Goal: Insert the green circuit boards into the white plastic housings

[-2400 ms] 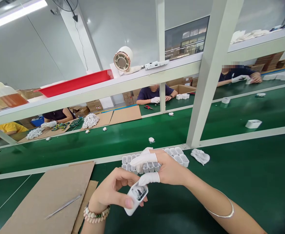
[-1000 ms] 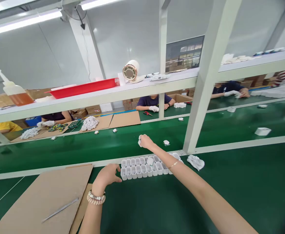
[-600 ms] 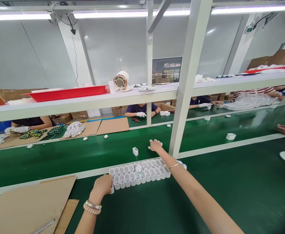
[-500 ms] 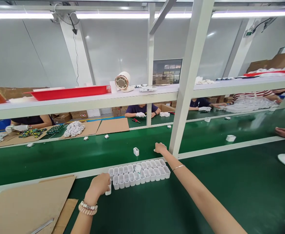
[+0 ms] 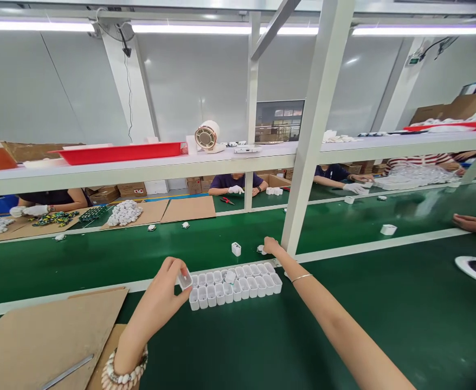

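Observation:
My left hand (image 5: 162,298) is closed on a small white plastic housing (image 5: 185,279), raised and tilted with its open mouth towards me. It is at the left end of two rows of similar white housings (image 5: 238,291) on the green bench. A white part with a bit of green (image 5: 230,277) lies on top of those rows. My right hand (image 5: 270,245) reaches over the belt beside the post, its fingers closed at a small white round part with a green edge (image 5: 261,249). The fingertips are partly hidden. Another white housing (image 5: 236,249) stands on the belt to its left.
A slanting white post (image 5: 315,124) rises just right of my right hand. Cardboard sheets (image 5: 51,336) with a metal strip (image 5: 67,371) lie at left. Beyond the green belt (image 5: 111,254), gloved co-workers sit below a shelf (image 5: 140,170). A person's hand (image 5: 474,223) rests at right.
My left hand has lifted the white housing from the bench and tilted it. My right hand stays near the post, shifted slightly. Parts on the belt have moved right.

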Demonstrator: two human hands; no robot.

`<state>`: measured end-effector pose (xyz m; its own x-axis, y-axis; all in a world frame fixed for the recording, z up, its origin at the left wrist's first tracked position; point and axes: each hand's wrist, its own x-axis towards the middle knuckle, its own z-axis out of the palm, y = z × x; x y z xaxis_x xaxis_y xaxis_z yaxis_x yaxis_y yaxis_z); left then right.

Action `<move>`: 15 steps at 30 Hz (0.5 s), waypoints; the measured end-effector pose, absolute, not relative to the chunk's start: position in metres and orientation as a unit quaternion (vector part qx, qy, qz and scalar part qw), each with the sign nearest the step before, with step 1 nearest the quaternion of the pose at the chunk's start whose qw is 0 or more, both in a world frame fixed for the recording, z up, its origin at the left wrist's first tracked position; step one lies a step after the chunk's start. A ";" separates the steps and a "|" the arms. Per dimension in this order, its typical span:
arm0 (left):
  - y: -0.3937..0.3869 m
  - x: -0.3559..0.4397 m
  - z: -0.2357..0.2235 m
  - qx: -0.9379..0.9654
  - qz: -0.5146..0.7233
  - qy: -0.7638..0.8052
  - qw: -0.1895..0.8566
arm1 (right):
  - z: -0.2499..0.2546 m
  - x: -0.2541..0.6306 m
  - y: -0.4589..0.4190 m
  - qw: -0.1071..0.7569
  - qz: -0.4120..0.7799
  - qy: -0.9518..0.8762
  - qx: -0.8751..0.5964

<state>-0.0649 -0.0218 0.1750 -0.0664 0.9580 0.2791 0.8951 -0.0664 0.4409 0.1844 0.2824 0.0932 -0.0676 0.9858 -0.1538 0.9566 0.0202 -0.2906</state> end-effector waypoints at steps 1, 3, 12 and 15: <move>-0.024 -0.061 0.177 0.686 0.288 0.665 0.067 | 0.095 0.185 0.279 0.057 0.170 -0.713 -0.678; -0.029 -0.054 0.180 0.698 0.329 0.631 0.082 | 0.101 0.186 0.272 0.085 0.197 -0.717 -0.663; -0.044 -0.040 0.185 0.702 0.390 0.581 0.129 | 0.148 0.174 0.198 0.285 0.349 -0.774 -0.444; -0.047 -0.037 0.184 0.697 0.395 0.583 0.132 | 0.160 0.169 0.143 0.339 0.449 -0.772 -0.295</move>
<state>-0.0373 -0.0471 0.1839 0.0078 0.9179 0.3966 0.7096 -0.2845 0.6446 0.1693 0.1433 0.1597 -0.5959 0.7606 0.2577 0.1520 0.4219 -0.8938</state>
